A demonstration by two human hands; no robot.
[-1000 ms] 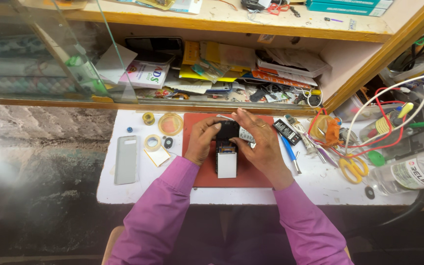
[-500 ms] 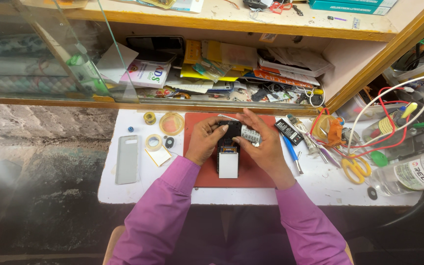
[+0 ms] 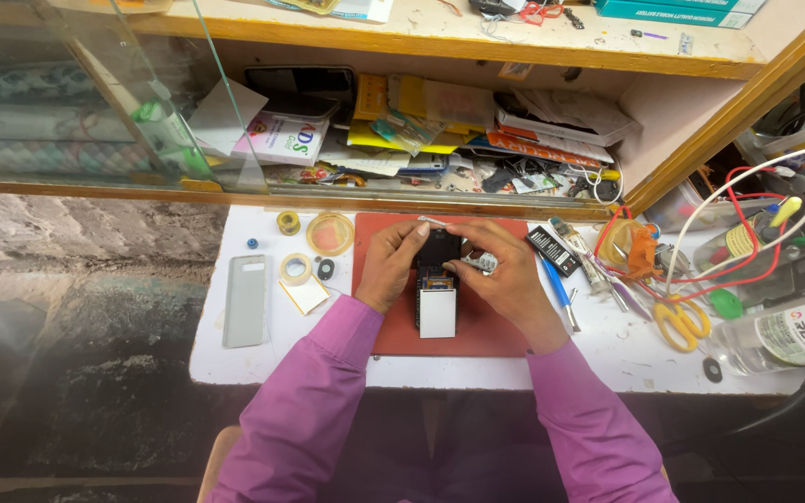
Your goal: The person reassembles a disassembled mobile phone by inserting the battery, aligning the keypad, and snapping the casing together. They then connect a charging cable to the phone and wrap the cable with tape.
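An opened phone (image 3: pixel 437 296) lies on a red mat (image 3: pixel 477 331) in the middle of a white bench; its lower half shows a pale rectangular part, its upper half is dark. My left hand (image 3: pixel 389 265) rests on the phone's upper left edge, fingers curled around the top. My right hand (image 3: pixel 500 272) is on the phone's upper right side and pinches a thin metal tool (image 3: pixel 435 223) that reaches over the phone's top. Both sleeves are purple.
A grey phone back cover (image 3: pixel 247 300), tape rolls (image 3: pixel 295 268) and a round orange lid (image 3: pixel 330 233) lie left of the mat. Right of it are a black battery (image 3: pixel 552 250), blue pen (image 3: pixel 559 291), yellow scissors (image 3: pixel 678 321), red and white wires (image 3: pixel 747 219) and a plastic bottle (image 3: pixel 784 335). A cluttered shelf (image 3: pixel 440 140) runs behind.
My hands have shifted slightly up the phone; the right hand's fingers now reach across the phone's top with the thin tool. The phone stays on the mat.
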